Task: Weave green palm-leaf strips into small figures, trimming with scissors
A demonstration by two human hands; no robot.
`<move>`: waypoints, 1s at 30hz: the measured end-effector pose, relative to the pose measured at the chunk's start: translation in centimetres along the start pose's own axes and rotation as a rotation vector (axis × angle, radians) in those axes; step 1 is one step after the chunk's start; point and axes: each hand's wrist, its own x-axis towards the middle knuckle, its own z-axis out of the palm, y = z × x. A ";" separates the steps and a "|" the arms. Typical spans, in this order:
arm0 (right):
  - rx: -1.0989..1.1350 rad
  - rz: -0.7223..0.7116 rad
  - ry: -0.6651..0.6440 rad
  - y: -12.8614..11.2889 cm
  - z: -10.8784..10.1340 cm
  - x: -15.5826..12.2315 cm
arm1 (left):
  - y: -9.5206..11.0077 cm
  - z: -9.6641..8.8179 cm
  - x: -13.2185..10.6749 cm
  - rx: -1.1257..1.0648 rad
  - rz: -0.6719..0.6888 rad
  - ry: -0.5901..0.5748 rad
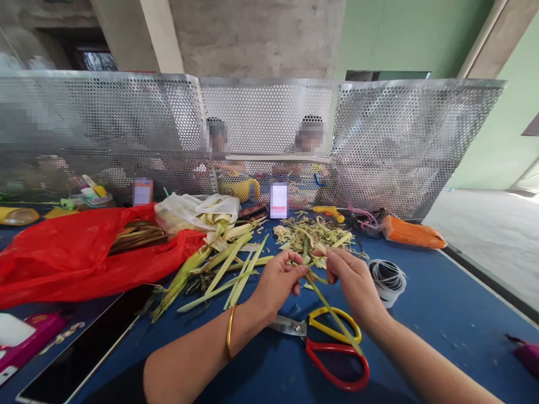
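Over the blue table, my left hand [281, 279] is closed, thumb and fingers pinching a narrow green-yellow leaf strip [330, 306]. My right hand [349, 275] is closed on the same plant work, a pale bit showing at its fingertips. One long end of the strip trails down across scissors [301, 328] with one yellow and one red handle. The scissors lie on the table below my hands. Just beyond my fingers sits a pile of shredded leaf scraps [315, 233]. Cut leaf strips [240, 275] lie left of my left hand.
A red plastic bag [84, 252] and a white bag [197, 209] hold plant material at left. A tablet [84, 348] lies in front. At right are a wire coil [387, 280], an orange packet [412, 232] and a yellow glue gun [329, 212]. A perforated metal screen [269, 101] stands behind, people beyond it.
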 end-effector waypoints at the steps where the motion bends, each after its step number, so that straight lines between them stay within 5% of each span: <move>1: -0.039 -0.002 -0.032 -0.1 -0.1 0.1 | 0.1 0.0 -0.1 0.000 -0.001 -0.006; 12: -0.240 -0.031 -0.126 0.2 -0.4 0.4 | 0.1 -0.2 0.1 -0.002 -0.020 0.003; 30: -0.334 -0.049 -0.101 0.6 0.0 0.0 | -0.5 0.2 -0.2 0.076 0.028 -0.008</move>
